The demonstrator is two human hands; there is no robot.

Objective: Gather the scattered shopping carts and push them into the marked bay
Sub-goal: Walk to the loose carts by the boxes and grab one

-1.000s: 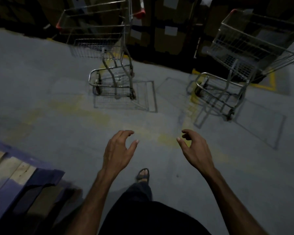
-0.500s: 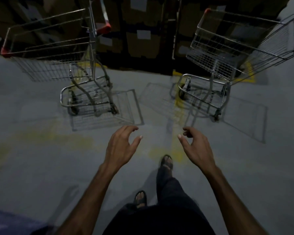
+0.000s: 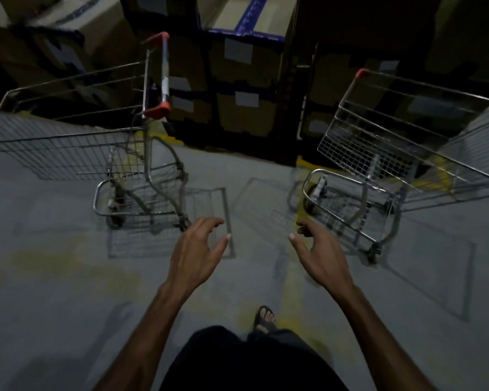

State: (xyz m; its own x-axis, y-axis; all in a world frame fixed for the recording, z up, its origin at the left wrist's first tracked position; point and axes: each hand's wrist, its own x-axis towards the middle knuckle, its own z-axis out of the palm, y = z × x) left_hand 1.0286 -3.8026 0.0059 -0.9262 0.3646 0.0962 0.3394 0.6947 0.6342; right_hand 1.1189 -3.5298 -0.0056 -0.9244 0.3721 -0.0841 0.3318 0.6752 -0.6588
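Note:
Two wire shopping carts stand on the grey concrete floor. The left cart (image 3: 76, 153) has a red-capped handle (image 3: 164, 71) on its right end and its basket points left. The right cart (image 3: 407, 153) stands at an angle with its basket running off the right edge. My left hand (image 3: 194, 253) is held out below the left cart's rear wheels, fingers curled and apart, holding nothing. My right hand (image 3: 319, 253) is held out near the right cart's lower frame, also empty with fingers apart. Neither hand touches a cart.
Stacked cardboard boxes (image 3: 237, 80) on dark racking form a wall behind both carts. Worn yellow floor lines (image 3: 292, 292) run between the carts and along the racking. My sandalled foot (image 3: 264, 320) steps forward on the floor.
I have walked closer: both carts appear larger and nearer. My hands stay out in front, empty. The wooden pallet seen a second ago at the lower left is out of view.

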